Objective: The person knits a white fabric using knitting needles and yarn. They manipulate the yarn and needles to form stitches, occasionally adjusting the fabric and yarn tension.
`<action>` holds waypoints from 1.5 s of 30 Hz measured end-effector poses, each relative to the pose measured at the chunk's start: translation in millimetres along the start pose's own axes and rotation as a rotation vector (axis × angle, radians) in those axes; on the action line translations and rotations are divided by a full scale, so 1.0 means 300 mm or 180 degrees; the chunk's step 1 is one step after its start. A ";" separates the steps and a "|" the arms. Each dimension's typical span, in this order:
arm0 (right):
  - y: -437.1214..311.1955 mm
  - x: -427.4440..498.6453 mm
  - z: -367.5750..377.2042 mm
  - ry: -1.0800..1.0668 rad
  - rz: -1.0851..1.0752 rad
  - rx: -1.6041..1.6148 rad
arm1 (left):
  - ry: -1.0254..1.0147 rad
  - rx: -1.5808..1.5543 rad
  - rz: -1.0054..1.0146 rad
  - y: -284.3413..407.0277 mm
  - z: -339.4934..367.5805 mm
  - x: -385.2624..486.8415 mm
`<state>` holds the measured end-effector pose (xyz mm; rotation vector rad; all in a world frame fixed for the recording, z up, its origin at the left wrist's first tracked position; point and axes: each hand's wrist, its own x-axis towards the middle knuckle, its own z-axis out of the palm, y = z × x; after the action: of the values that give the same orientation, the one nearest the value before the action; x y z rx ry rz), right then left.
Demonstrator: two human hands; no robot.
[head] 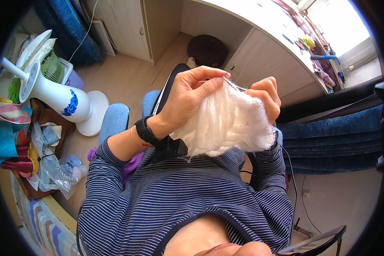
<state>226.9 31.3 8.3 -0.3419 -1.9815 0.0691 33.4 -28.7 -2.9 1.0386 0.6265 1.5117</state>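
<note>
White, fuzzy knitting (224, 124) hangs in soft folds between my two hands, above my lap. A thin metal knitting needle (233, 84) runs along its upper edge. My left hand (188, 92) pinches the needle's left end and the edge of the knitting between thumb and forefinger. Opposite it, my right hand (266, 97) is curled around the other end of that edge, with its fingers partly behind the fabric. How many needles there are cannot be made out. A black strap (147, 131) with a device goes around my left wrist.
Left stand a white pedestal (64, 96) with a blue flower pattern, a green basket (52, 67), and cloths with plastic bags (67, 172). Ahead are a white desk (243, 16), a cabinet (128, 28) and a dark round object (208, 49). Blue curtain fabric (332, 140) hangs right.
</note>
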 end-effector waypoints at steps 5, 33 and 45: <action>-0.016 0.002 0.004 -0.0011 0.0106 -0.0328 | 0.0126 0.0008 0.0128 -0.014 -0.004 0.003; -0.005 0.002 0.016 0.0085 -0.0030 0.0014 | -0.0182 0.0219 -0.0106 -0.020 0.008 -0.011; -0.031 -0.003 0.003 0.0056 0.0073 -0.0231 | 0.0107 0.0007 0.0050 -0.013 0.000 -0.003</action>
<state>224.6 22.2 9.1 -0.4109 -1.9663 0.0088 35.2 -28.6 -6.5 1.0236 0.6450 1.5452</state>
